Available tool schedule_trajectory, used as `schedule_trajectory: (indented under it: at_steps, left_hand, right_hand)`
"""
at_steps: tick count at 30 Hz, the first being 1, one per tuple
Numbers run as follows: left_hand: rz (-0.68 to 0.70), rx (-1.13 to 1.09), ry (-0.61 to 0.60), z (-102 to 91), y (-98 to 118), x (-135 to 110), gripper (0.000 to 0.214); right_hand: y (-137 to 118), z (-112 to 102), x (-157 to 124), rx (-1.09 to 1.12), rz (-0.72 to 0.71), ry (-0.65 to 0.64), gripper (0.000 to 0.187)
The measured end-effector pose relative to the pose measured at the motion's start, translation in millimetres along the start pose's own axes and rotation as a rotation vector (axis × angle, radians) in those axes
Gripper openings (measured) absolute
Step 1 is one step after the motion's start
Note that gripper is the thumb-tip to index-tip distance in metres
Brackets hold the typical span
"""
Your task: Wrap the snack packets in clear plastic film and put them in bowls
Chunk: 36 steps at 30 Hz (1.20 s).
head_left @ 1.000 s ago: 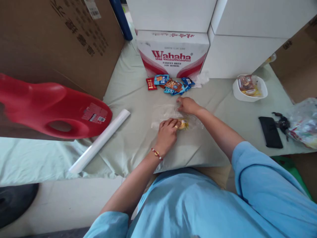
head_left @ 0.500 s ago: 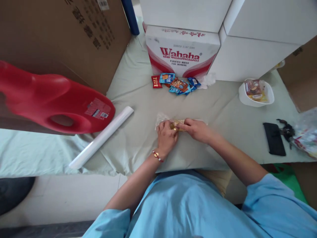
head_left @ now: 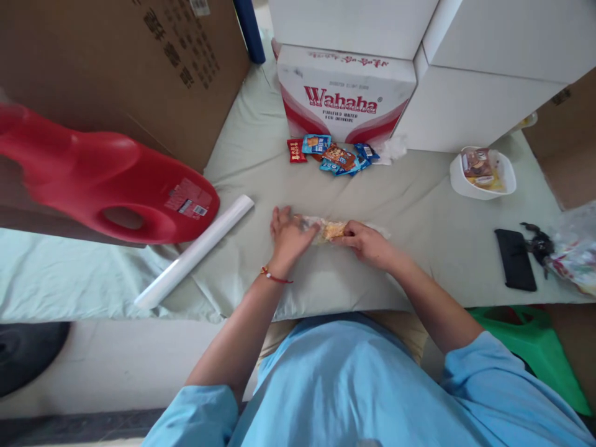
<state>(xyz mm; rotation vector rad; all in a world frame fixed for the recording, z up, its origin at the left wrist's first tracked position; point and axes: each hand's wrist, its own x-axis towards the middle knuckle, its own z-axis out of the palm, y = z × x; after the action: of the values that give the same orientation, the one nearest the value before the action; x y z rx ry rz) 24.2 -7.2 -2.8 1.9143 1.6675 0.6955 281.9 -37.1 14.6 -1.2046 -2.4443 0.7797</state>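
On the cloth-covered table (head_left: 242, 267), snack packets (head_left: 342, 159) lie beyond the fingers (head_left: 356, 232). Those of the right hand (head_left: 371, 246) pinch a yellowish packet (head_left: 332, 231) in clear film (head_left: 311, 221); those of the left hand (head_left: 289, 239) spread at its left end.

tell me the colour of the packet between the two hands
The packet is yellowish orange; it shows in the head view.

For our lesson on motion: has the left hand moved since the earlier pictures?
Yes: the left hand has shifted leftward, closer to the white roll.
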Motion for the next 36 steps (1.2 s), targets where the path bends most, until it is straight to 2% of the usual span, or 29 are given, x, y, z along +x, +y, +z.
schedule_trajectory:
  at_steps: [4, 6, 9, 13, 15, 18, 20, 23, 25, 28, 30, 34, 36]
  left_hand:
    - [-0.076, -0.07, 0.109, 0.5, 27, -22, 0.008]
    - [-0.023, -0.12, 0.105, 2.5, 46, -30, 0.008]
    - [0.129, -0.122, 0.019, 13.3, 73, -33, 0.018]
    - [0.278, 0.078, -0.071, 34.2, 88, -36, 0.037]
    - [0.301, 0.194, -0.083, 42.5, 86, -42, 0.044]
    - [0.307, 0.321, -0.099, 50.9, 81, -57, 0.064]
    - [0.298, 0.375, -0.109, 53.6, 79, -64, 0.072]
    - [0.298, 0.417, -0.127, 53.1, 78, -68, 0.073]
    - [0.308, 0.431, -0.144, 51.0, 78, -67, 0.071]
    - [0.316, 0.437, -0.166, 48.9, 79, -65, 0.068]
    - [0.321, 0.429, -0.173, 48.6, 80, -64, 0.065]
    - [0.332, 0.422, -0.161, 41.8, 86, -71, 0.054]
    - [0.338, 0.411, -0.169, 32.9, 87, -79, 0.049]
  right_hand:
    - [3, -3, 3, 0.1, -0.013, -0.005, 0.032]
    - [3, -3, 4, 0.115, -0.022, -0.004, 0.03]
    - [1, -6, 1, 0.122, -0.07, 0.034, 0.025]
    - [6, -18, -17, 0.249, -0.137, 0.077, 0.024]
    - [12, -20, -29, 0.254, -0.009, 0.208, 0.028]
    - [23, -10, -44, 0.037, 0.307, 0.522, 0.04]
    - [29, 1, -51, -0.092, 0.404, 0.576, 0.041]
    - [33, 7, -55, -0.067, 0.406, 0.53, 0.019]
    - [31, 1, -51, 0.035, 0.425, 0.52, 0.016]
    - [18, -14, -29, 0.137, 0.449, 0.513, 0.015]
    - [4, -19, -3, 0.076, 0.404, 0.481, 0.012]
    - [-24, -13, 53, -0.144, 0.385, 0.231, 0.017]
    - [-33, -5, 68, -0.23, 0.376, 0.113, 0.02]
